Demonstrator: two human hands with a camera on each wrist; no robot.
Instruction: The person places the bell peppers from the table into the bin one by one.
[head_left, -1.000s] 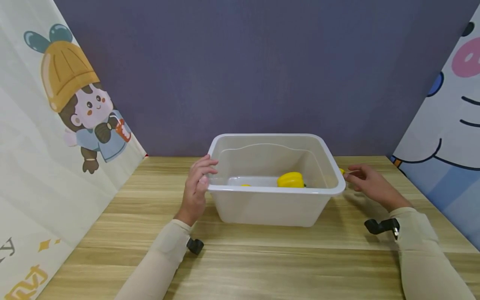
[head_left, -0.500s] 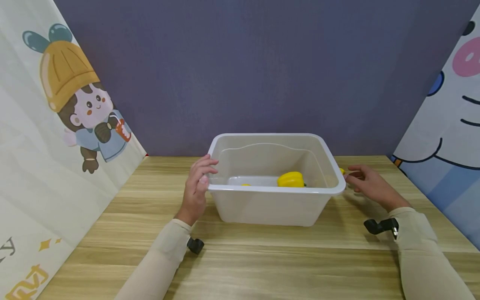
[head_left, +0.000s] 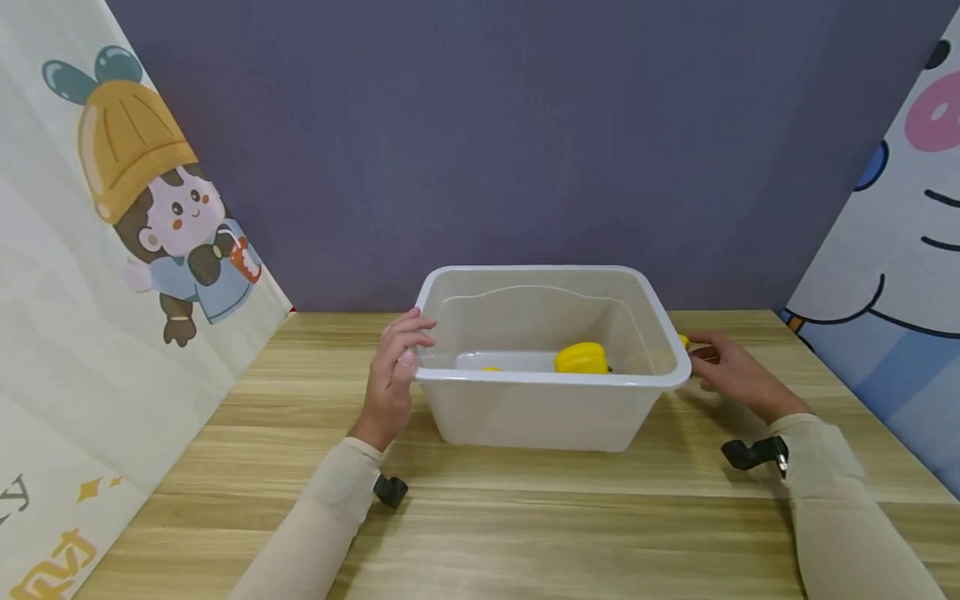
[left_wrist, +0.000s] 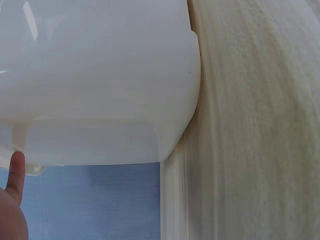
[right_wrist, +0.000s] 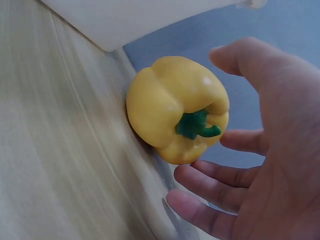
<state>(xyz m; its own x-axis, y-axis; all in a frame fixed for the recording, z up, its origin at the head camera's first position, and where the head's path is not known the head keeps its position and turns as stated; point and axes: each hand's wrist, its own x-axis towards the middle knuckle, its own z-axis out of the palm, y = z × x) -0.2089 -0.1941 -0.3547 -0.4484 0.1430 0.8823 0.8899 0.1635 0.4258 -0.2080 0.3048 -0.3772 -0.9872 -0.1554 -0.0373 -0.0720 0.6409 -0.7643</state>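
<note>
A white plastic bin [head_left: 536,412] stands on the wooden table in the head view. My left hand [head_left: 393,358] holds its left rim, with the fingers over the edge and the thumb outside. Inside lies a yellow bell pepper [head_left: 582,358]; a second yellow thing [head_left: 491,369] is mostly hidden by the front wall. To the right of the bin, my right hand [head_left: 735,372] is spread beside another yellow bell pepper [right_wrist: 175,105] with a green stem, which sits on the table. Its thumb is apart from that pepper; whether the fingertips touch it I cannot tell.
The wooden table [head_left: 480,533] reaches back to a dark blue-grey panel [head_left: 525,142]. White sheets with cartoon prints hang at the left [head_left: 60,292] and right. A black wrist mount [head_left: 753,454] sticks out from the right sleeve.
My right hand has shifted slightly left, closer to the bin and the pepper beside it. The left hand, the bin and the pepper inside stay as they were.
</note>
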